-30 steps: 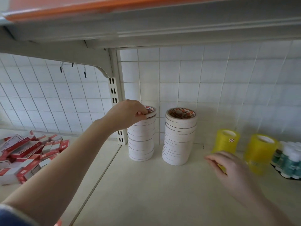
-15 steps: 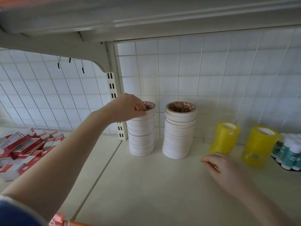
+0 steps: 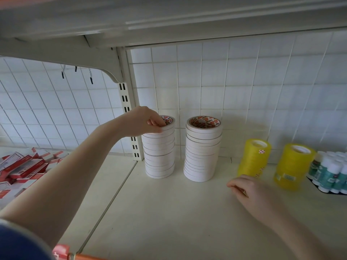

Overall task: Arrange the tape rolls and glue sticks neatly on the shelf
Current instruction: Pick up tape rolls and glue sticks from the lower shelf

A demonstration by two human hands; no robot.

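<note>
Atop left stack [image 3: 159, 147]: left hand [image 3: 142, 121] (pinching)

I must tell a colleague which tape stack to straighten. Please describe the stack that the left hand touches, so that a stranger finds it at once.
Find the slotted upright post at the back of the shelf. Just right of it stands the white tape stack, with the left hand gripping its top roll. Unlike the second white stack beside it, it is nearest the post.

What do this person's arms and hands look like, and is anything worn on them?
Both are bare: no gloves, rings, watch or bracelet show on the left hand or the right hand. The forearms are uncovered. Only at the left upper arm does clothing appear, the edge of a short dark blue sleeve. No sleeve shows on the right arm.
</note>
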